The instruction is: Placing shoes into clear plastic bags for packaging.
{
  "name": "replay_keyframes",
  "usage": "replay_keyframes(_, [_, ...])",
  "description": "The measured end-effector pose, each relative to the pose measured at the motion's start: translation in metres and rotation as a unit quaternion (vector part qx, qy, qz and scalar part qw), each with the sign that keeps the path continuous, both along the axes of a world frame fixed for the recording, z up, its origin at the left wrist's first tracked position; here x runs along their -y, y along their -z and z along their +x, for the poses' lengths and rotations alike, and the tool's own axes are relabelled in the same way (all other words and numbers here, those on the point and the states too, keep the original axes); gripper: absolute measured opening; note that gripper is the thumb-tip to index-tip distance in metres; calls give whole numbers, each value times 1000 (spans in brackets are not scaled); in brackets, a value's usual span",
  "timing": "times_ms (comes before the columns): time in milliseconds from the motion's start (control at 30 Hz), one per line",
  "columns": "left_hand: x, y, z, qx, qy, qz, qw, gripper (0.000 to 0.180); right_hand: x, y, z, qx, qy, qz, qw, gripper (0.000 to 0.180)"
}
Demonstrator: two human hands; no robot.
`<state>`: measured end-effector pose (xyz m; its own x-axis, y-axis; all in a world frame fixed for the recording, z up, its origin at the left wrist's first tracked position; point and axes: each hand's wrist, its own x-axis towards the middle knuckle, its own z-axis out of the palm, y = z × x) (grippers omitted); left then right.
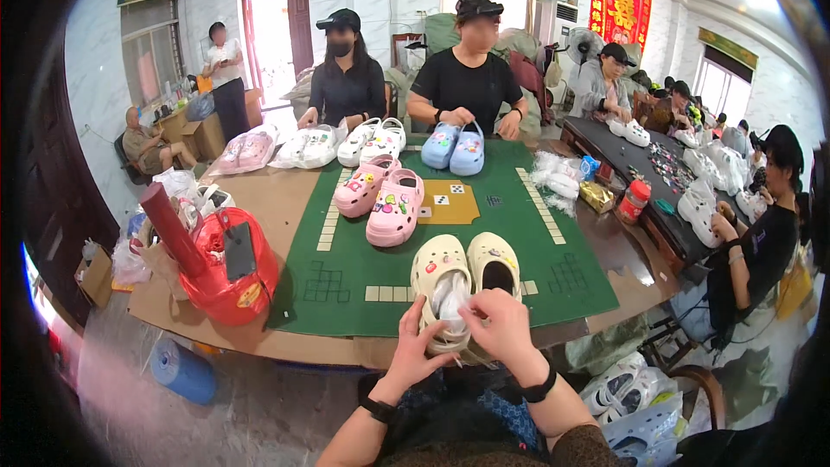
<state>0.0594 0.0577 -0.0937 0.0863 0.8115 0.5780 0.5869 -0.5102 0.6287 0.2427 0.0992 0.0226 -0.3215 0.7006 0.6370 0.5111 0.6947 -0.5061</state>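
Note:
A pair of cream clogs with small charms stands at the near edge of the green mat. My left hand grips the side and heel of the left cream clog. With fingers pinched together, my right hand holds crumpled clear-white plastic at that shoe's opening. The right cream clog stands beside it, its heel partly hidden by my right hand. Just beyond are pink clogs with colourful charms.
Across the table, a person in black holds blue clogs by the straps; another handles wrapped white clogs. On the left sits a red bag with a phone on it. A red-lidded jar stands at right. People work at another table.

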Motion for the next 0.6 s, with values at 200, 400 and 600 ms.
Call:
replay_keyframes(200, [-5,4,0,35,24,48,998,84,28,1,25,-137,25,-13,990,10])
replay_keyframes(400, [-1,-5,2,10,-12,-29,999,114,29,18,47,-420,-27,-110,900,9])
replay_keyframes(600, [-4,1,1,79,5,-50,996,119,45,16,50,-268,-43,56,961,15])
